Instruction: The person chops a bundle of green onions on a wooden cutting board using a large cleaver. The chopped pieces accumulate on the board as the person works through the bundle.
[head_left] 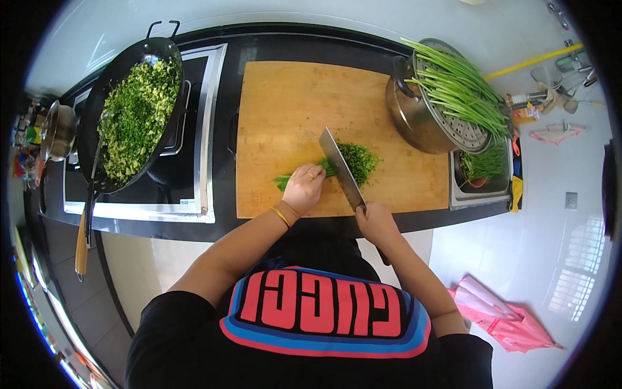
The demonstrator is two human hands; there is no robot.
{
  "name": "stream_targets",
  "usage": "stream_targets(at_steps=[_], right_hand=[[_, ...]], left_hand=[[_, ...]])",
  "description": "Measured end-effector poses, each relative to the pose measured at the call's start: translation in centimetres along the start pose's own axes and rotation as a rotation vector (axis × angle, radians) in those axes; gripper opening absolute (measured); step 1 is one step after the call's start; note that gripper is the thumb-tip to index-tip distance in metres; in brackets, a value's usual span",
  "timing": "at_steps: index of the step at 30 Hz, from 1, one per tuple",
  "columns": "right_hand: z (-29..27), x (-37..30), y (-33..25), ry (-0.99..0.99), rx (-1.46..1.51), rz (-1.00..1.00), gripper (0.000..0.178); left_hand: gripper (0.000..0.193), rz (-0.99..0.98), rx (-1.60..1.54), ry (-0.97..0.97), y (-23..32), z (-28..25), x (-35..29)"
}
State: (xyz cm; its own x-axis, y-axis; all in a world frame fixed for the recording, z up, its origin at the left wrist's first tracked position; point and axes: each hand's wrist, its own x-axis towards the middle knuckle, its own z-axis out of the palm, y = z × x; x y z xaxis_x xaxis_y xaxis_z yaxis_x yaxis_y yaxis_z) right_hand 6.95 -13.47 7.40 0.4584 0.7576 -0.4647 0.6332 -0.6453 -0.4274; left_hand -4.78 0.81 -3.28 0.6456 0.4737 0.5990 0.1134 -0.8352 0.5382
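Note:
My left hand (303,189), with a ring and a gold bangle, presses a bunch of garlic chives (282,181) onto the wooden cutting board (295,97). The bunch's tails stick out on the left of my fingers, and its cut end shows on the right. In my right hand (378,223) is the handle of a cleaver (343,167). Its broad blade stands on the board, slanting across the end of the bunch, close to my left fingers. Against the blade's right side lies a heap of finely chopped chives (363,163). A few green bits are scattered beyond it.
A black wok (94,139) of chopped greens and yellow pieces stands on the stove (202,181) at left, its handle jutting toward me. At right, long chives (457,87) lie on a steel steamer pot (411,120). More greens (483,162) sit in the sink (476,196).

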Motion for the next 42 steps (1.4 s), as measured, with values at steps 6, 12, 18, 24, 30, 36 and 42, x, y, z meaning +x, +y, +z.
stream_targets(at_steps=[6,12,18,24,30,36,42], right_hand=[[1.1,0.2,-0.8,0.028,-0.047,0.009,0.031],[3.4,4.3,-1.5,0.160,0.075,0.004,0.030],[0.4,2.5,-1.3,0.087,0.110,-0.001,0.031],[0.6,0.5,-0.5,0.012,-0.012,-0.004,0.031],[2.4,2.1,-1.8,0.052,-0.011,0.041,0.030],[2.2,5.4,-0.8,0.114,0.175,0.005,0.031],[0.3,0.8,-1.2,0.000,-0.005,-0.015,0.032]], left_hand=[[0.012,-0.030,-0.011,-0.019,0.1,-0.1,-0.3],[0.015,-0.036,-0.004,-0.044,0.2,-0.1,-0.2],[0.015,-0.045,-0.002,-0.033,0.1,-0.1,-0.1],[0.015,-0.047,-0.013,-0.026,0.0,0.1,-0.3],[0.014,-0.046,-0.029,-0.041,0.0,0.1,-0.4],[0.013,-0.036,-0.028,-0.029,-0.1,-0.1,0.1],[0.010,-0.072,-0.028,-0.021,0.0,-0.1,-0.1]])
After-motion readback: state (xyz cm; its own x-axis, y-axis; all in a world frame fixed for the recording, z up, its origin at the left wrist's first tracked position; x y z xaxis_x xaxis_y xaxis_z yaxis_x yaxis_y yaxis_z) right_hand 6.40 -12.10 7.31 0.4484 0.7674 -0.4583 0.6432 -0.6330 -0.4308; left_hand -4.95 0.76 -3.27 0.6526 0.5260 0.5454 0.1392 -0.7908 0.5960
